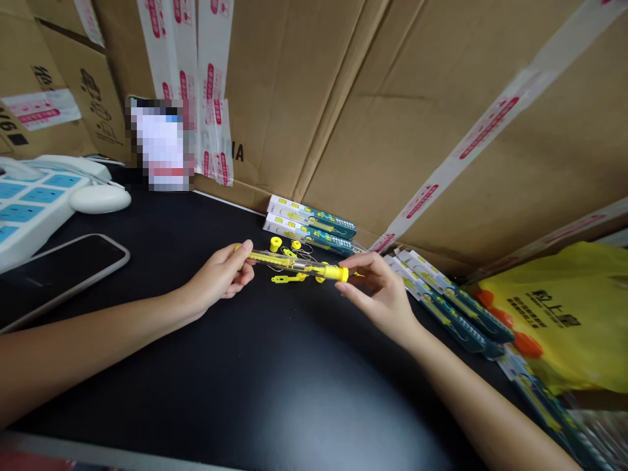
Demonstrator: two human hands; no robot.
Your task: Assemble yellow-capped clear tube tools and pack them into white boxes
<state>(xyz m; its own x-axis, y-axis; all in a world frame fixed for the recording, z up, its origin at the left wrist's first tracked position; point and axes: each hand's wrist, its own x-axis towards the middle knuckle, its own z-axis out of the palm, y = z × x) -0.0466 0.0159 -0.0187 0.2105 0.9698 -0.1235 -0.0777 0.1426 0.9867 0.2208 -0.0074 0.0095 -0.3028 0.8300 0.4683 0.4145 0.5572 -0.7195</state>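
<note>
A clear tubular spring scale (pixel 294 263) with yellow fittings lies level between my hands, above the black table. My left hand (pixel 229 269) pinches its left end between thumb and fingers. At the other end, the thumb and fingers of my right hand (pixel 380 288) close around the yellow end cap (pixel 336 272). Just behind and under the tube are loose parts: a yellow plug (pixel 275 244), a small yellow ring (pixel 296 245), a flat yellow piece (pixel 287 279) and thin wire hooks, partly hidden by the tube.
Printed narrow boxes (pixel 314 226) lie against the cardboard wall, and several more boxes (pixel 441 301) run along the right. A yellow bag (pixel 564 320) sits beyond them. On the left are a phone (pixel 59 275), a white power strip (pixel 39 196), a white mouse-like object (pixel 101 199) and a blurred-out upright item (pixel 161 147).
</note>
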